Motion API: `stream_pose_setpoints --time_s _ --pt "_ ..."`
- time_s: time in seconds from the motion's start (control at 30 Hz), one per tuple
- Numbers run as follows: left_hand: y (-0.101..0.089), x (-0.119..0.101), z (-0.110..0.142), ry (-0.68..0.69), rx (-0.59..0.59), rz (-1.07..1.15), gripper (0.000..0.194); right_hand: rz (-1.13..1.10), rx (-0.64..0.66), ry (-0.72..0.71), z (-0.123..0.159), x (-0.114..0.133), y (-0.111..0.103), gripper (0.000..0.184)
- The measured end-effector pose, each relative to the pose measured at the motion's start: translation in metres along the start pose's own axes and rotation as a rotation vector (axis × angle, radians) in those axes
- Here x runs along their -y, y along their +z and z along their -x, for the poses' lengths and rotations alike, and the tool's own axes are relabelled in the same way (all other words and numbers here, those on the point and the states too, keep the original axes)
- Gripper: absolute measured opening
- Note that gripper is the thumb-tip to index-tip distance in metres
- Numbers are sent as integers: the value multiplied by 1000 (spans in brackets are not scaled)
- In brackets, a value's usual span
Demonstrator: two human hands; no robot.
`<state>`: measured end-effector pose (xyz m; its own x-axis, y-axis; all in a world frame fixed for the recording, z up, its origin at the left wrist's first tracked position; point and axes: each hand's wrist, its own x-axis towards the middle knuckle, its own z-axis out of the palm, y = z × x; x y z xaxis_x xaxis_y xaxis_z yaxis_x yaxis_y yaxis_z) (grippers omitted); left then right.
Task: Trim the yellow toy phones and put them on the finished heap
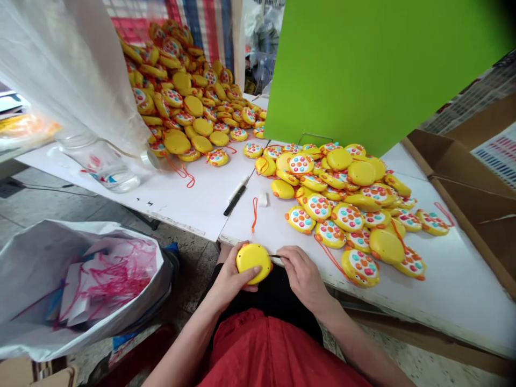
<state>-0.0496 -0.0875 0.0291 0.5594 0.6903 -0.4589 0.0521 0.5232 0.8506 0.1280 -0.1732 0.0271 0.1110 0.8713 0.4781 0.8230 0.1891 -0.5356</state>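
My left hand (237,274) is closed around a round yellow plastic toy (253,262), its plain back with small screw holes facing up. An orange cord loop (254,214) lies on the table just beyond the toy. In the fingers of my right hand (302,274) is a thin dark tool (277,256), its tip at the toy's right edge; its exact kind does not show. To the right spreads a heap of similar yellow toys (339,159), several showing white faces with coloured buttons.
A larger toy pile (193,106) spills from a striped bag. Near the table seam lie a black pen (234,200) and a white block (263,199). A glass jar (121,177) lies left. A white sack (157,290), green panel (363,70) and cardboard box (455,188) flank the table.
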Motion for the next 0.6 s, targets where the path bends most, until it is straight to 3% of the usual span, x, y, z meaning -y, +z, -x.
stream_pose_setpoints --time_s 0.27,0.6 --pt "0 -2 -2 47 68 -19 84 88 9 -166 -15 11 18 16" --pt "7 -1 -8 47 33 26 75 275 43 -157 -14 9 21 26"
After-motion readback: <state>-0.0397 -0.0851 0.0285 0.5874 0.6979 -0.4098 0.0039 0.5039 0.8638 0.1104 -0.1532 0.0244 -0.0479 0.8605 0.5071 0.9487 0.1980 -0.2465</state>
